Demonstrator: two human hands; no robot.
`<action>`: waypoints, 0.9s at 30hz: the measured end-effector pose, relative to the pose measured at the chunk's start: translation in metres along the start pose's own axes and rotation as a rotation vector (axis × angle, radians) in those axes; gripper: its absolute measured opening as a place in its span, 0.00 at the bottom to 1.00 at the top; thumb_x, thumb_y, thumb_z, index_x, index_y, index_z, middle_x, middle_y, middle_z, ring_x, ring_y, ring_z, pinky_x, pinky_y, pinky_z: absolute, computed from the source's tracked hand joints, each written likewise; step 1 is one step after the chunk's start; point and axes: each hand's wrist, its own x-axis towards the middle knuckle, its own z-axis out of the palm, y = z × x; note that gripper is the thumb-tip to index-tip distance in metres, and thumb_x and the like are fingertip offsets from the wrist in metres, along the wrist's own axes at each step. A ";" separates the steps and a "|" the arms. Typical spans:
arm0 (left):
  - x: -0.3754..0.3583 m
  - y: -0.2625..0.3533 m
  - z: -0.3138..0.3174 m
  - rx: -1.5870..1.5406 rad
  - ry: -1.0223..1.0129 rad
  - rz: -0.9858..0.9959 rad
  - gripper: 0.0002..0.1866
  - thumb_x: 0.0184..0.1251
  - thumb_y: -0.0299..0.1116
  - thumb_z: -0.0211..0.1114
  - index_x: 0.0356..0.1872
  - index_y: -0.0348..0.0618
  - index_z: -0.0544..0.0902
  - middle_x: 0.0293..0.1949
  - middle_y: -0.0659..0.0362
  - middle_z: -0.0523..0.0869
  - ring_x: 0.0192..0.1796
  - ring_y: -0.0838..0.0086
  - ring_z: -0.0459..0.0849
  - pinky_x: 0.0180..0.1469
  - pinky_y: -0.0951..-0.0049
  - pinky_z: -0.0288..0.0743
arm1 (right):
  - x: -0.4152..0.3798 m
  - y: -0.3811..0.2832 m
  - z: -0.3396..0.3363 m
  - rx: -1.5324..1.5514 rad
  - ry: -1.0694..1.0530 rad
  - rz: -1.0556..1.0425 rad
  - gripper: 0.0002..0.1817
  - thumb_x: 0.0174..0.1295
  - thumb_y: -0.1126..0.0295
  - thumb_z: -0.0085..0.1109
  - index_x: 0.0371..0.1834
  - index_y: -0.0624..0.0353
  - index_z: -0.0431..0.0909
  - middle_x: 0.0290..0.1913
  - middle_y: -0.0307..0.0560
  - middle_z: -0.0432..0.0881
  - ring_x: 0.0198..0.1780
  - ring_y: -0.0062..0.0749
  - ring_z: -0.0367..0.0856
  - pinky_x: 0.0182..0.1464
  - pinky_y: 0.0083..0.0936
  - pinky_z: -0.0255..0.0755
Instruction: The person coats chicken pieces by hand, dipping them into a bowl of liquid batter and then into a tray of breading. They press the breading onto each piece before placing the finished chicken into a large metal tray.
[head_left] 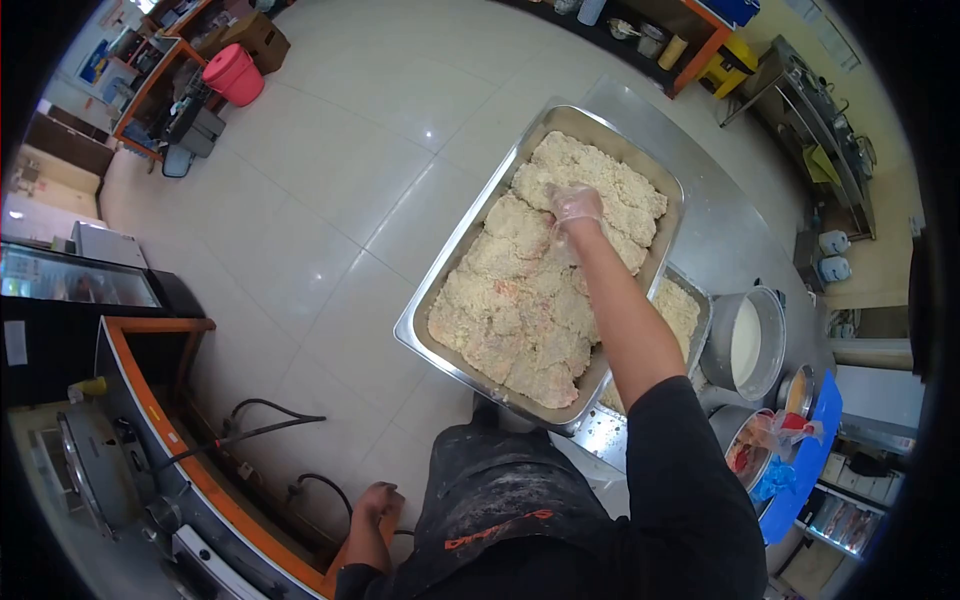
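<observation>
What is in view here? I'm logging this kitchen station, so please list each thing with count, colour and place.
metal tray: one, silver, centre, resting on the steel counter
breaded pieces: many, pale beige, filling the tray in layers
second tray: one, silver, partly hidden under the first, holds crumbs
pot: one, silver, right of the trays, white liquid inside
steel counter: one, grey, right side
blue board: one, blue, lower right
red bucket: one, red, upper left on the floor
apron: one, black, flour-dusted, bottom centre
right hand: one, in a clear glove, touching the breaded pieces at the far end of the tray
left hand: one, bare, resting on the orange counter edge, lower left
</observation>
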 end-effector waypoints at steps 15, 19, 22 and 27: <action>0.014 0.009 0.021 -0.011 -0.065 -0.389 0.15 0.61 0.33 0.60 0.50 0.43 0.81 0.49 0.58 0.85 0.51 0.71 0.82 0.47 0.69 0.76 | -0.031 0.018 -0.001 -1.287 -0.174 -0.906 0.46 0.61 0.43 0.45 0.75 0.61 0.44 0.76 0.53 0.49 0.77 0.44 0.41 0.76 0.35 0.33; 0.013 0.020 0.013 0.327 -0.244 -0.223 0.19 0.66 0.40 0.53 0.55 0.46 0.79 0.49 0.55 0.84 0.49 0.68 0.82 0.45 0.68 0.76 | -0.040 -0.009 -0.010 -1.319 -0.256 -0.759 0.45 0.60 0.43 0.46 0.74 0.61 0.49 0.76 0.55 0.48 0.77 0.49 0.42 0.76 0.40 0.36; -0.043 0.073 0.044 0.226 -0.074 -0.457 0.18 0.66 0.39 0.54 0.53 0.45 0.79 0.46 0.57 0.85 0.47 0.69 0.82 0.43 0.68 0.76 | -0.073 -0.009 -0.044 -1.183 -0.217 -0.767 0.40 0.61 0.51 0.49 0.74 0.59 0.51 0.75 0.56 0.51 0.76 0.49 0.45 0.75 0.41 0.41; -0.102 0.088 0.089 0.882 -0.078 -0.014 0.18 0.64 0.36 0.55 0.54 0.43 0.77 0.48 0.53 0.83 0.47 0.63 0.83 0.45 0.62 0.76 | -0.166 0.032 -0.204 -0.497 -0.325 -0.838 0.31 0.59 0.64 0.49 0.67 0.61 0.64 0.65 0.61 0.68 0.66 0.48 0.66 0.68 0.39 0.58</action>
